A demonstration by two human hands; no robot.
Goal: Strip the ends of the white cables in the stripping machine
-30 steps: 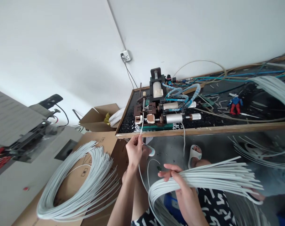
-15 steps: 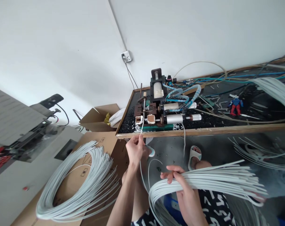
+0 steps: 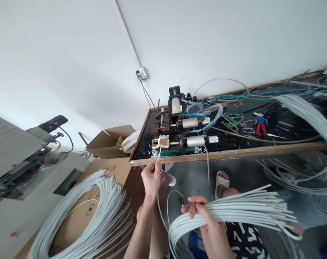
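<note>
My left hand [image 3: 151, 177] pinches a single white cable [image 3: 159, 154] just in front of the bench edge. The cable's end runs up into a small pneumatic machine [image 3: 176, 124], between two jaws [image 3: 160, 142] wrapped in pale material, which are closed around it. Two silver cylinders [image 3: 197, 140] lie to the right of the jaws. A thick bundle of white cables [image 3: 244, 208] rests in my right hand [image 3: 210, 223], the thumb over it and the fingertips sticking out beyond. The bundle loops down toward my lap, where its lower part is partly hidden.
A coil of white cables [image 3: 79, 216] lies on cardboard [image 3: 117, 165] at the left. Beyond it stands an open carton [image 3: 109, 142]. More cables [image 3: 314, 118] hang over the bench's right side. A red and blue toy figure [image 3: 260, 125] lies among black scraps on the bench.
The padded jaws, apart earlier, have come together around the cable, with the cylinder rod extended leftward. My hands keep their holds. The camera view has shifted slightly.
</note>
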